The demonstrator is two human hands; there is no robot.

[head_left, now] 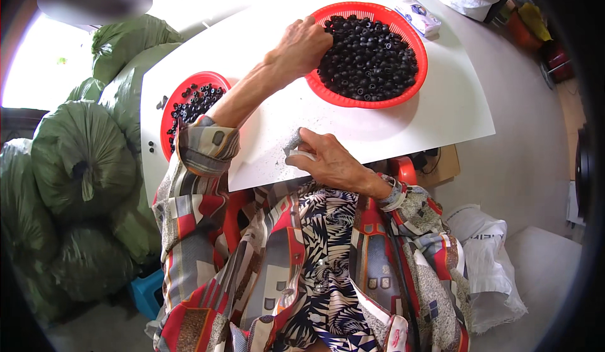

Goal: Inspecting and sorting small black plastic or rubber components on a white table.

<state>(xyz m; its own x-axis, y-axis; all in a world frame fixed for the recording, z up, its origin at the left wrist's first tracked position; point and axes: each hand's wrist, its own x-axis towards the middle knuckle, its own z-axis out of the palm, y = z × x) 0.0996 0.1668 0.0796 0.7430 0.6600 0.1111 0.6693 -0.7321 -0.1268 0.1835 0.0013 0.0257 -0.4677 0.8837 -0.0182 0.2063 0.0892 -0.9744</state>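
Note:
My left hand [302, 45] reaches over the left rim of a large red plastic basket [423, 68]. Its fingers are curled among the small round black pieces [368, 59] that fill the basket, and their tips are hidden. Some of these pieces show a pale ring-shaped opening. Near the table's front edge, my right hand [334, 160] pinches a small grey and white folded piece [293, 145], whose kind I cannot make out. Grey crumbs and dust [271, 160] lie on the white table beside it. My left forearm passes over a smaller red tray [213, 77] with more black pieces.
A white and purple packet [418, 13] lies by the basket on the white table [457, 109]. Stuffed green sacks [85, 157] are piled at left, near a blue stool [148, 294]. A white woven sack [488, 264] is at right. Several loose black pieces lie left of the tray.

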